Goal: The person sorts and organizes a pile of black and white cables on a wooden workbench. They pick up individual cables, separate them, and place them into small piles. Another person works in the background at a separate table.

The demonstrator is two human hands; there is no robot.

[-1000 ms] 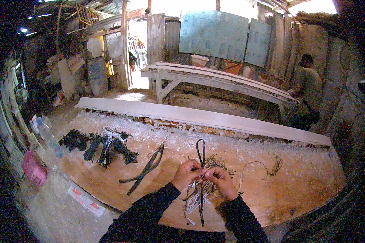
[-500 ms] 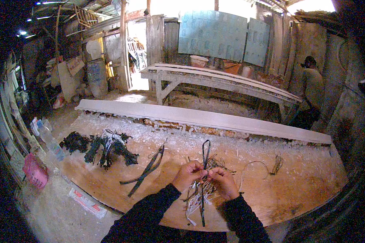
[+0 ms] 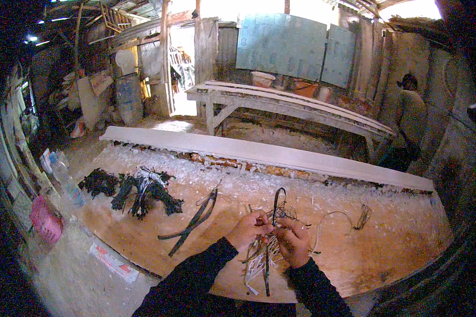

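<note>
Near the middle of the wooden table, a thin black strap (image 3: pixel 276 202) is bent into an upright loop, and its tail hangs down toward the table's near edge. My left hand (image 3: pixel 247 231) pinches it at the base of the loop. From the other side, my right hand (image 3: pixel 293 240) has its fingers bent at the same spot, touching the strap; its fingertips are partly hidden. Beneath both hands lies a loose heap of white and brown strings (image 3: pixel 258 262). Another black strap (image 3: pixel 198 221), looped and crossed over itself, rests to the left of my hands.
Dark bundles of straps (image 3: pixel 148 194) lie at the table's left. Some thin wire (image 3: pixel 363 217) sits at the right. A long white moulding (image 3: pixel 264 154) runs along the far edge. A clear bottle (image 3: pixel 65 177) and pink basket (image 3: pixel 46 219) stand left; a person (image 3: pixel 409 119) stands back right.
My right hand has turned, its fingers now curling over the strap. The loop leans slightly more to the right. My left hand keeps its pinch.
</note>
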